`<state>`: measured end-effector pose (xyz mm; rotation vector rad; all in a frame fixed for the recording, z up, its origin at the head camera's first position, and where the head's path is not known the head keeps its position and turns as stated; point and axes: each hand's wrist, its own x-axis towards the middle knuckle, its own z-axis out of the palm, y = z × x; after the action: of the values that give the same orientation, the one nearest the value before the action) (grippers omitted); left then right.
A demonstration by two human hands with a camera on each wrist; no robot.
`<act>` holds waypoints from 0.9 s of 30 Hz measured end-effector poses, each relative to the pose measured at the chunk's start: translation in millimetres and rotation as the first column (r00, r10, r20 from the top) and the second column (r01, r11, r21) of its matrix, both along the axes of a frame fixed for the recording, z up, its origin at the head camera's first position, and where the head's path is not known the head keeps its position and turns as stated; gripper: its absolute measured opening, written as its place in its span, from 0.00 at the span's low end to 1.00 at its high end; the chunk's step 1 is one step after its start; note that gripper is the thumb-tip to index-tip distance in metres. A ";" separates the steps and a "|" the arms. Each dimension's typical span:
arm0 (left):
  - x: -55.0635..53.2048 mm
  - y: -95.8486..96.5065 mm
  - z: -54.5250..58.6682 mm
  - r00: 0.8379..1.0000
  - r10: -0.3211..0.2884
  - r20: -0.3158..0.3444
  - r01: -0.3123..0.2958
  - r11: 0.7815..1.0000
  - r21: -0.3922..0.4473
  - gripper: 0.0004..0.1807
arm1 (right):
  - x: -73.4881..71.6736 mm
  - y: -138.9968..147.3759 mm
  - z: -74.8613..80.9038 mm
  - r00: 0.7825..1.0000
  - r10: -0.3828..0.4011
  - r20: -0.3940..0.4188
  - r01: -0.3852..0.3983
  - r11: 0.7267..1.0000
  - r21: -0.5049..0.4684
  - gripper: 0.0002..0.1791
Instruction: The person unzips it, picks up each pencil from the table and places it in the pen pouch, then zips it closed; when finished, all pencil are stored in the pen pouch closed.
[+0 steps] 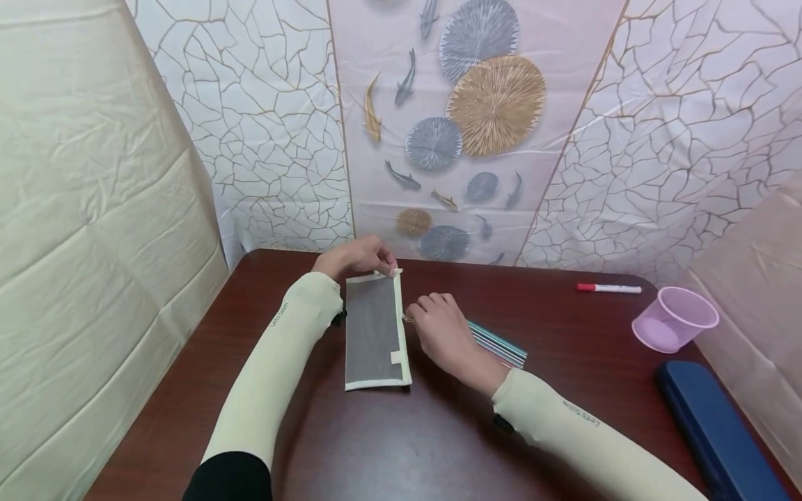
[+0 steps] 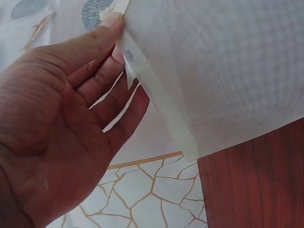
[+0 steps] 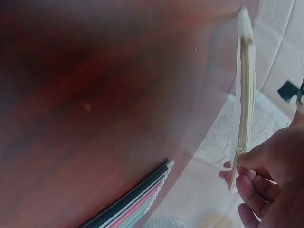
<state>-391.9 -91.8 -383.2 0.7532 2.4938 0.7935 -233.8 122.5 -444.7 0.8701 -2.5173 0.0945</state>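
Observation:
A grey mesh zip pouch (image 1: 374, 330) with cream edging is held over the table in the middle of the head view. My left hand (image 1: 363, 256) pinches its far right corner between thumb and forefinger, the other fingers behind the edge in the left wrist view. At the pouch's right edge my right hand (image 1: 441, 332) pinches the zipper pull (image 3: 241, 152) between thumb and fingertip. The zipper edge (image 3: 244, 85) runs away from that hand; whether it gapes I cannot tell. Several slim pens (image 1: 498, 342) lie side by side beyond the right hand, partly hidden by it.
A red-capped white marker (image 1: 609, 288) lies near the table's back edge. To the right stand a pink plastic cup (image 1: 664, 323) and a long dark blue case (image 1: 714, 417). Patterned cloth (image 1: 282, 139) hangs behind the brown table (image 1: 376, 445).

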 end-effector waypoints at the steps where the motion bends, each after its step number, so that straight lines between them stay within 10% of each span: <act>1: -0.9 0.3 -0.2 1.000 0.004 -0.005 -0.004 1.000 0.003 0.08 | 4.0 0.6 -0.3 1.000 0.008 0.001 -0.008 1.000 0.000 0.05; 14: -6.6 -3.2 1.5 0.990 0.076 -0.116 -0.071 0.996 0.052 0.05 | 65.7 0.8 -4.4 0.992 0.089 -0.089 -0.083 0.994 0.076 0.11; 27: 0.1 -6.6 -13.1 0.974 0.056 -0.221 0.008 0.959 0.282 0.06 | 72.8 9.0 -10.0 0.999 0.027 0.025 -0.022 0.984 -0.175 0.08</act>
<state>-391.8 -98.5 -396.3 0.9595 2.6247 1.1482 -161.0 131.5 -454.7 0.8335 -2.4792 0.3320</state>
